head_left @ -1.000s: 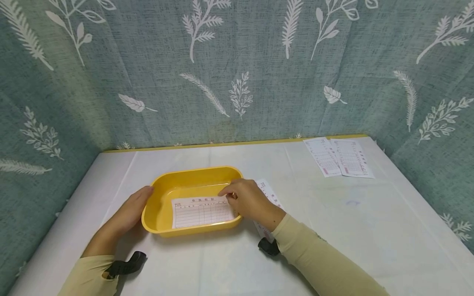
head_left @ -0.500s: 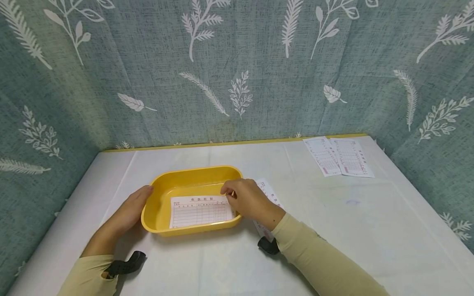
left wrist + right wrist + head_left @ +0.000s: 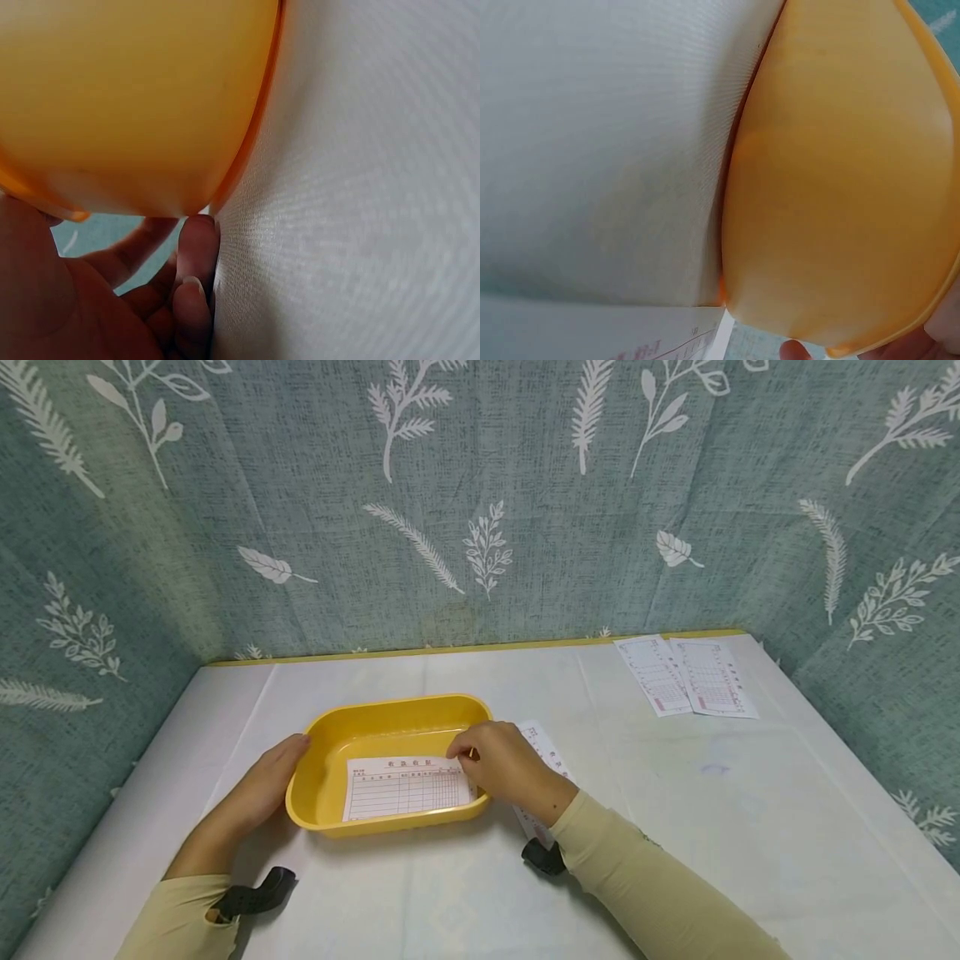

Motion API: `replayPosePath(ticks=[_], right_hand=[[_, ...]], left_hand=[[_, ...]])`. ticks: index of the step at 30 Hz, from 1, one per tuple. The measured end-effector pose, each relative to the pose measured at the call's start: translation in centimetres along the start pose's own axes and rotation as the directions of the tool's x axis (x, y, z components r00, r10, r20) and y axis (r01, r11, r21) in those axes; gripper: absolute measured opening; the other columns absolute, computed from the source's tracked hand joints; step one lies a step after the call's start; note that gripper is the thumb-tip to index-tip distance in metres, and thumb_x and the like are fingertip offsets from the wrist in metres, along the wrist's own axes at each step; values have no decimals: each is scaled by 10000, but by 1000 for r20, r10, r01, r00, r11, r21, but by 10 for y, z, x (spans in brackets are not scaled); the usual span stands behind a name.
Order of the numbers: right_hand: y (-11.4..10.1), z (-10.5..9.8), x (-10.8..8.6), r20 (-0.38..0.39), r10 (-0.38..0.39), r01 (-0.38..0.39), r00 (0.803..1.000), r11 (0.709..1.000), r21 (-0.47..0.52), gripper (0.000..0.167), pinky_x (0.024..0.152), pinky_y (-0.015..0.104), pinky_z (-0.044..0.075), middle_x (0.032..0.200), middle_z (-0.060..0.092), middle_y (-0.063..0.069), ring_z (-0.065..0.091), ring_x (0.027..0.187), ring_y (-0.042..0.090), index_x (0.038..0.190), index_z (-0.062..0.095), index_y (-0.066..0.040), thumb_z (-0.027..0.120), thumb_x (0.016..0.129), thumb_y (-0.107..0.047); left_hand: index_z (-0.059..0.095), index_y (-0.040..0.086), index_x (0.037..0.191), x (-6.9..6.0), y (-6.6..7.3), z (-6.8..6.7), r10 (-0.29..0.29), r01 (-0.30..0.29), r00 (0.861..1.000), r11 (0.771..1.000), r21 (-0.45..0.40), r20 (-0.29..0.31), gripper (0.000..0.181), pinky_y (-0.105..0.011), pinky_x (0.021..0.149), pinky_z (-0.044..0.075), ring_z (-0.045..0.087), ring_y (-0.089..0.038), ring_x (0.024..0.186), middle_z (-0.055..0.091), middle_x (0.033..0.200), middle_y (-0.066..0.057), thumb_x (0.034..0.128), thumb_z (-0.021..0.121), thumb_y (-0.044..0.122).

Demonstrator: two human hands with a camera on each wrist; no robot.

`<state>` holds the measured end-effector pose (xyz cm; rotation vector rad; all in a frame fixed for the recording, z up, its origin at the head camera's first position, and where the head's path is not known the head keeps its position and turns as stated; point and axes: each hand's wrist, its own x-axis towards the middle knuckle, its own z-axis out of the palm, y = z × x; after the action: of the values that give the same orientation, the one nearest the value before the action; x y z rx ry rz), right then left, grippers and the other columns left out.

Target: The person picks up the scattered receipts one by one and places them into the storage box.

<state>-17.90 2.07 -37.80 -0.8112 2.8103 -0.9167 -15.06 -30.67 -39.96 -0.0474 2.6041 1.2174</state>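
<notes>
A yellow plastic tray (image 3: 324, 777) stands on the white tabletop, a printed receipt slip (image 3: 405, 792) lying inside it. My left hand (image 3: 258, 785) holds the tray's left end; in the left wrist view its thumb is at the rim and its fingers (image 3: 196, 251) are low against the outside wall. Over the tray's right end, my right hand (image 3: 506, 768) pinches the slip's upper right corner between thumb and forefinger. The right wrist view shows mainly the tray's outside wall (image 3: 840, 165); that pinch is hidden there.
Another printed slip (image 3: 546, 750) lies right of the tray, partly under my right wrist. Two overlapping slips (image 3: 652, 677) rest at the table's back right. A leaf-patterned green curtain (image 3: 480, 527) encloses the back and sides.
Between one second and half a second ago, the slip in the tray shifted slightly left, and the right fingers moved slightly right along its corner. My left hand and the tray stay almost still.
</notes>
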Motion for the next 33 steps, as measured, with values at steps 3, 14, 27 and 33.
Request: replayPosePath(ticks=[3,14,27,33], right_hand=[[0,1,0,-6,-18,17,1000,1000,-20,160,869,269,543,980,745,-36,620,872,100,1001,797,-149,681,917,-78],[-3,3,1,-6,-53,52,999,988,-147,197,1030,355,490,1070,764,-36,662,1019,145,1096,784,-148,647,956,-166],[-3,1,-1,2,-74,73,997,984,-165,244,1037,384,495,1161,742,5,662,1136,185,1170,747,-113,602,981,-170],[2,-7,-4,-52,-109,103,993,988,-117,241,1009,401,508,1172,731,14,645,1142,207,1179,736,-115,632,964,-153]], left_hand=[[149,-58,1562,0,0,0,-5,5,1000,1000,3,-2,790,-679,1166,152,276,-457,1417,253,1580,-303,1057,154,550],[164,-41,1563,-1,-1,1,-11,11,1000,1000,11,-8,785,-673,1164,181,368,-416,1317,327,1532,-285,1055,140,556],[150,-70,1556,-2,-2,1,-12,12,1000,1000,0,-8,785,-679,1165,162,312,-455,1382,286,1552,-311,1060,135,538],[216,-56,1542,1,1,1,12,-12,1000,1000,18,-23,753,-648,1159,241,424,-389,1253,416,1449,-279,1065,141,523]])
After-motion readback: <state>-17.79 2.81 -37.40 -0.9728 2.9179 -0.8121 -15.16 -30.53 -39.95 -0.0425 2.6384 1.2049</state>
